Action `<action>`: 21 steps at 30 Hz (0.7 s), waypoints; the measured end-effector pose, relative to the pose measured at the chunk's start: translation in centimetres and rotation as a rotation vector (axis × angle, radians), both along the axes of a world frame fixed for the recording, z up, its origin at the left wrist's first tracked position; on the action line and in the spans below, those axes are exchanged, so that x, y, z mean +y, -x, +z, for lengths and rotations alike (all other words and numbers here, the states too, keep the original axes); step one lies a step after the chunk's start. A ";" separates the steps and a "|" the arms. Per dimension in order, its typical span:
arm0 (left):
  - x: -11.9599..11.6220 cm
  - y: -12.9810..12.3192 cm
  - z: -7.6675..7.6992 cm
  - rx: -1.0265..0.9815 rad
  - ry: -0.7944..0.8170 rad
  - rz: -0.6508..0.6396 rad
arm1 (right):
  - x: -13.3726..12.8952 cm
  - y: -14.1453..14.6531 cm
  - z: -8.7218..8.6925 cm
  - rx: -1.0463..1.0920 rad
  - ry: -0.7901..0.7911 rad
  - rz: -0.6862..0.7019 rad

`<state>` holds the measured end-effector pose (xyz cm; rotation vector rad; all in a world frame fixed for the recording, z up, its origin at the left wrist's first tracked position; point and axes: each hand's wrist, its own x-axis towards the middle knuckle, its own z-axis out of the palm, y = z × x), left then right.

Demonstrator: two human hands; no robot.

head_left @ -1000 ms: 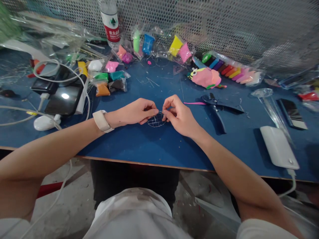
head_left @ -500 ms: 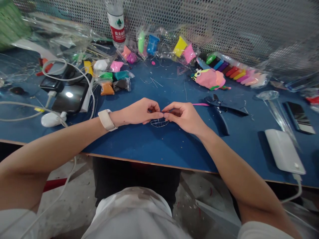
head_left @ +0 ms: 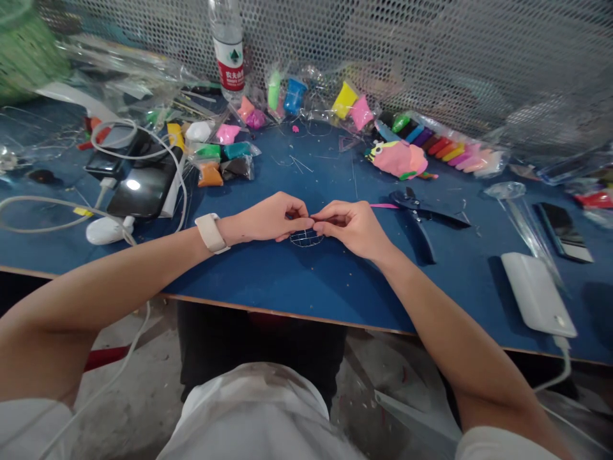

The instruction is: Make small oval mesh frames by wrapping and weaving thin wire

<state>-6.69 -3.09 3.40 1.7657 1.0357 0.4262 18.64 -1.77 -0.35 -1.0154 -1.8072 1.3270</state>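
A small rounded wire grid (head_left: 306, 239) of thin silvery wire hangs just above the blue tabletop, partly hidden by my fingers. My left hand (head_left: 280, 217) pinches its upper left side between thumb and fingers. From the other side my right hand (head_left: 352, 225) is closed too, thumb and index fingertip pressed together at the grid's upper edge. The fingertips of both hands nearly meet there. Black-handled pliers (head_left: 416, 214) lie to the right of my right hand, with a thin pink strip (head_left: 383, 206) beside them.
A pink clay figure (head_left: 398, 158) lies behind the pliers. Bagged coloured clay (head_left: 209, 174) and a water bottle (head_left: 230, 64) stand at the back left. Phones and cables lie left; a white power bank (head_left: 539, 294) lies right. Loose wire pieces (head_left: 301, 163) lie beyond my hands.
The view has shifted slightly, so the things on the table sit a little lower in the picture. Both hands keep their pinch on the wire grid, with hardly any movement.
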 end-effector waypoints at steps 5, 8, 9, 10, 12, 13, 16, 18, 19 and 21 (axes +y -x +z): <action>0.0 0.1 0.0 -0.020 0.034 -0.009 | 0.1 -0.2 -0.5 0.008 -0.005 0.002; -0.1 0.0 0.1 -0.012 0.024 0.001 | 0.0 -0.1 -0.4 -0.014 -0.024 0.015; -0.1 -0.1 0.0 -0.008 0.017 0.006 | 0.0 -0.1 -0.3 -0.016 -0.027 0.020; -0.2 -0.2 0.0 -0.006 0.009 0.012 | -0.1 0.0 -0.2 -0.013 -0.030 0.023; -0.3 -0.3 -0.1 -0.003 -0.007 0.023 | -0.2 0.1 -0.1 -0.002 -0.033 0.023; -0.3 -0.3 -0.1 -0.001 -0.011 0.026 | -0.2 0.1 0.0 0.003 -0.035 0.022; -0.4 -0.3 -0.2 -0.002 -0.014 0.036 | -0.2 0.1 0.1 0.003 -0.032 0.023; -0.4 -0.3 -0.2 -0.015 -0.012 0.045 | -0.2 0.1 0.0 -0.006 -0.027 0.023; -0.4 -0.3 -0.2 -0.024 -0.009 0.050 | -0.1 0.1 0.0 -0.010 -0.023 0.022; -0.4 -0.3 -0.2 -0.039 -0.002 0.052 | -0.1 0.1 0.0 -0.020 -0.008 0.016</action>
